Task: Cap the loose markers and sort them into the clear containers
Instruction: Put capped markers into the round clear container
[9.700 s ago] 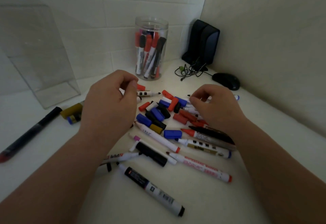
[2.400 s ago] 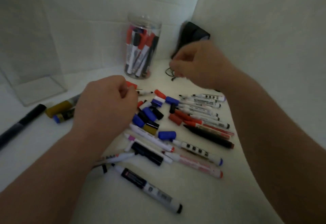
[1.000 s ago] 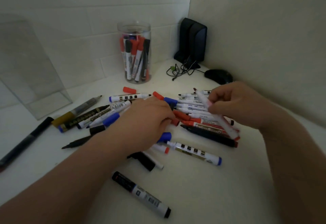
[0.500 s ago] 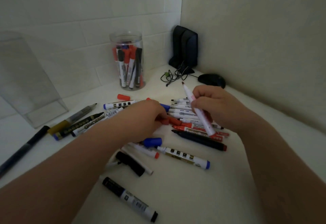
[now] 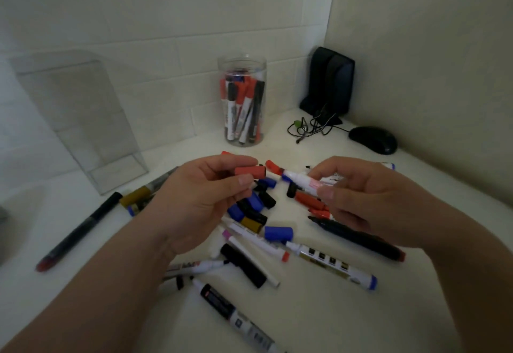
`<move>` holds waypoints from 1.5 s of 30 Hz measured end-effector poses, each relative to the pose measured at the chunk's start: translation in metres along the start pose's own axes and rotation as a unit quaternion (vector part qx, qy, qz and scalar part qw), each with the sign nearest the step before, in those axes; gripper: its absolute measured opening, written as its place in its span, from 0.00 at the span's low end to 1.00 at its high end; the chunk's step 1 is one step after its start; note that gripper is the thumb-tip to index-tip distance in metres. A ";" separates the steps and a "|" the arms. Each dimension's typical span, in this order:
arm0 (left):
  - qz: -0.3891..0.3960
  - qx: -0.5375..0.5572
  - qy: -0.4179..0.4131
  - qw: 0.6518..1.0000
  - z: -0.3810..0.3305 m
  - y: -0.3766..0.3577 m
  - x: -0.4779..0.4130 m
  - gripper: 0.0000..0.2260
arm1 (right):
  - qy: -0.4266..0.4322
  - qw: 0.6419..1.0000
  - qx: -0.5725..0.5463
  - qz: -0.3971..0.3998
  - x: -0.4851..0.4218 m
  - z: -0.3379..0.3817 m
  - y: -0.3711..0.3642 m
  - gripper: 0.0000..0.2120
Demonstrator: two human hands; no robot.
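My left hand (image 5: pixel 204 200) pinches a red cap (image 5: pixel 249 172) between thumb and fingers, its open end facing right. My right hand (image 5: pixel 363 197) grips a white marker (image 5: pixel 301 181), uncapped, tip pointing left toward the cap with a small gap between them. Both are held above a pile of loose caps (image 5: pixel 254 208) and uncapped markers on the white table. A round clear jar (image 5: pixel 243 101) at the back holds several capped markers. A rectangular clear container (image 5: pixel 80 119) stands at the back left.
Long dark marker (image 5: pixel 79 230) lies at the left. A blue-ended marker (image 5: pixel 331 262), a black marker (image 5: pixel 358 237) and a black-and-white marker (image 5: pixel 236 318) lie near me. A black mouse (image 5: pixel 373 139), tangled cable (image 5: pixel 313 126) and black stand (image 5: pixel 330 83) fill the back right corner.
My left hand has lifted off the pile with a red cap. My right hand has turned the marker from upright to level, its tip toward the cap.
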State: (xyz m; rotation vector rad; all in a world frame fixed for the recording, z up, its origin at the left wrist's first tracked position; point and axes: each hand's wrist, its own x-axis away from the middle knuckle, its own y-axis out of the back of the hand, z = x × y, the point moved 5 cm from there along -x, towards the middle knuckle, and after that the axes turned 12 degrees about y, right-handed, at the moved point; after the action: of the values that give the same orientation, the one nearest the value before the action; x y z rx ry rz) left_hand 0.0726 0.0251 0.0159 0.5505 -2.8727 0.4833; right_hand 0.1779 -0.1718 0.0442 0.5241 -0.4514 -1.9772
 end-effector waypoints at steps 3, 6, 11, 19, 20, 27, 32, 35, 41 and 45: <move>0.011 -0.017 0.003 1.000 0.000 -0.002 0.003 0.11 | -0.014 0.999 0.039 0.016 0.000 0.003 -0.002 0.06; 0.020 -0.052 0.003 0.998 -0.001 -0.005 0.005 0.10 | -0.015 0.998 0.047 0.031 -0.001 0.006 -0.005 0.07; 0.001 -0.223 0.006 0.975 0.000 -0.015 0.013 0.11 | 0.012 0.994 0.109 0.013 -0.001 0.009 -0.006 0.10; -0.030 -0.255 -0.019 0.966 -0.005 -0.021 0.021 0.08 | 0.101 0.967 0.228 -0.059 0.002 0.021 0.001 0.13; -0.028 -0.243 -0.022 0.969 -0.006 -0.021 0.021 0.09 | 0.106 0.966 0.230 -0.062 0.002 0.022 0.001 0.14; -0.003 -0.230 -0.049 0.972 -0.006 -0.024 0.023 0.12 | 0.127 0.963 0.226 -0.071 0.001 0.026 -0.003 0.12; -0.006 -0.276 -0.087 0.957 -0.006 -0.027 0.025 0.11 | 0.135 0.965 0.207 -0.091 0.001 0.026 -0.010 0.13; -0.017 -0.266 -0.098 0.959 -0.009 -0.023 0.024 0.11 | 0.100 0.990 0.011 -0.095 0.001 0.021 -0.009 0.21; -0.040 -0.206 -0.100 0.973 -0.011 -0.017 0.022 0.14 | 0.098 0.949 -0.248 -0.170 -0.004 0.013 -0.011 0.13; -0.045 -0.200 -0.124 0.971 -0.013 -0.018 0.025 0.12 | 0.086 0.939 -0.268 -0.200 -0.007 0.003 -0.011 0.11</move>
State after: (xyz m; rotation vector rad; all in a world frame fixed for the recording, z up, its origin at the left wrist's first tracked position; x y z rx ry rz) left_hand 0.0577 0.0054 0.0391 0.7043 -3.0337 -0.1942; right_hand 0.1704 -0.1606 0.0422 0.4529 0.3316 -2.2946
